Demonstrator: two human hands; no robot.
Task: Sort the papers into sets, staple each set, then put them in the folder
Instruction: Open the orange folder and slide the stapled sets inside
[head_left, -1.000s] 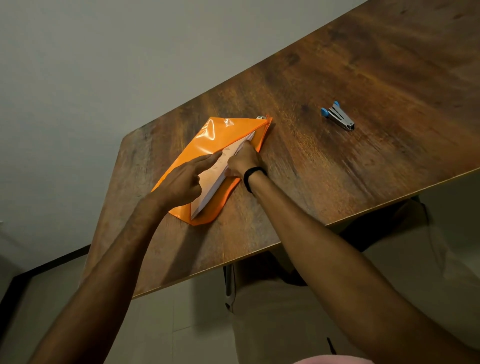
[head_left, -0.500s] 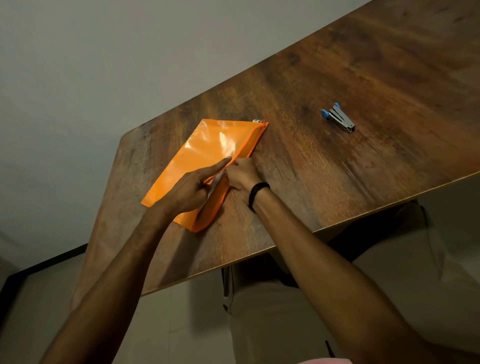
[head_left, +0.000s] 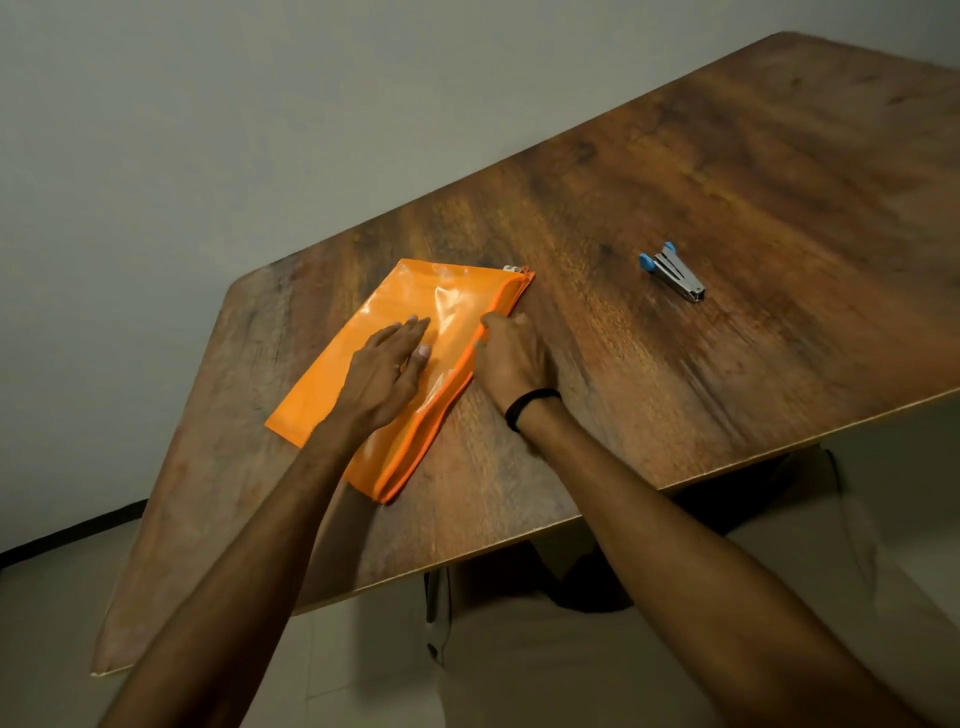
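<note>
Both on folder (head_left: 415, 291): L hand (head_left: 384, 374), R hand (head_left: 511, 358).

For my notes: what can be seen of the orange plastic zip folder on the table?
The glossy orange plastic zip folder lies flat on the brown wooden table. Its zip edge runs along its right side, a pale slider at the far corner. The left hand rests flat on it; the right hand meets the zip edge with curled fingers.

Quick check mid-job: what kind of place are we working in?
Probably a desk in a plain office or home room: a wood-grain table, a bare grey wall behind it, and a small stapler and an orange zip folder on top.
</note>
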